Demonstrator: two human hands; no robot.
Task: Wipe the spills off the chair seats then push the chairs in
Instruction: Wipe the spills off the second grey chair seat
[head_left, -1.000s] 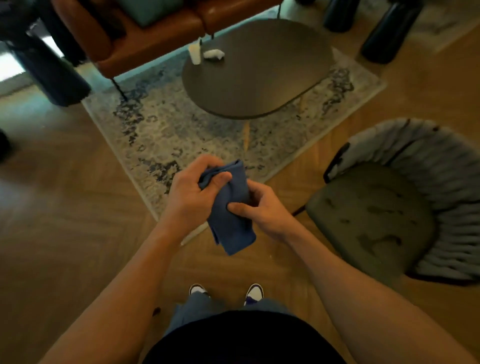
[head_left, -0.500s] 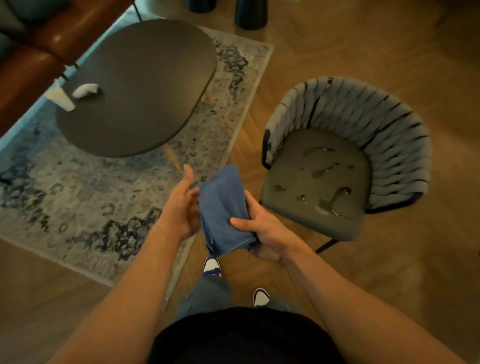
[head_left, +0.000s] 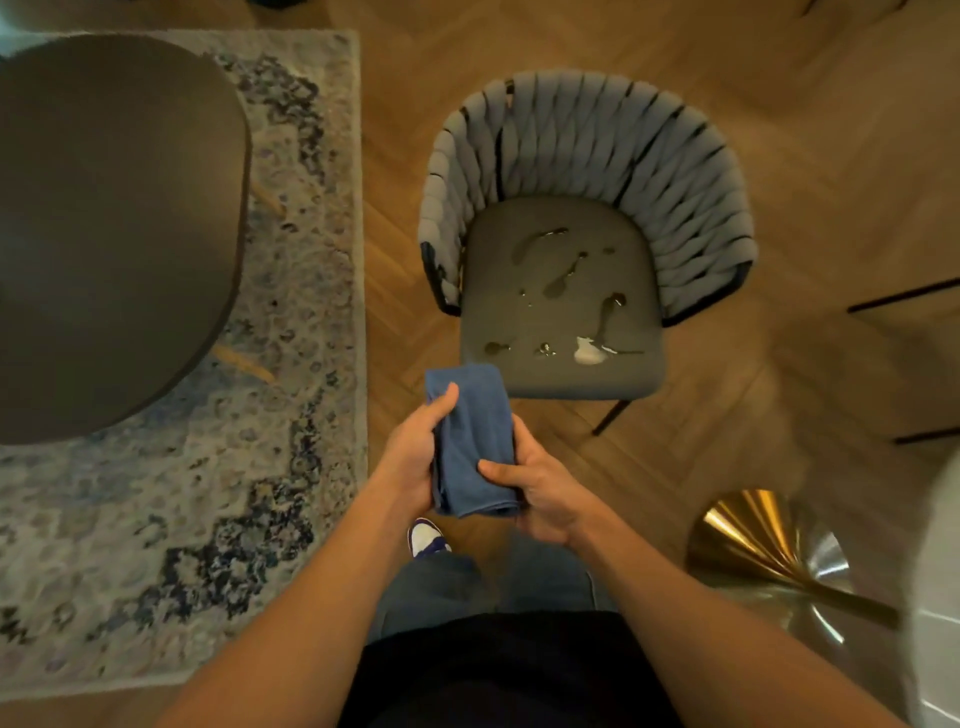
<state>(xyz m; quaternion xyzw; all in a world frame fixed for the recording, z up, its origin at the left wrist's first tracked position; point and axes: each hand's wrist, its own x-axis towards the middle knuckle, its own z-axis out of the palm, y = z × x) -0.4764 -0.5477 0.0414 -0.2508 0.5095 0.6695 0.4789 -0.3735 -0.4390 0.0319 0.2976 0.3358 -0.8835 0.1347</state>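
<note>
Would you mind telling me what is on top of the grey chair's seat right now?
The seat carries scattered dark spills and one whitish, shiny puddle near its front edge. Nothing covers it: the blue cloth is held in both hands, short of the seat.

A person with bare forearms (head_left: 291, 613), a black top (head_left: 509, 675), grey-blue trousers (head_left: 431, 587) and a white and purple sneaker (head_left: 427, 538), at lower centre.

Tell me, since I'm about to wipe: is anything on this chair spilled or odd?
Yes: wet puddles and drops lie scattered across the grey chair seat, with a white blob near its front edge.
</note>
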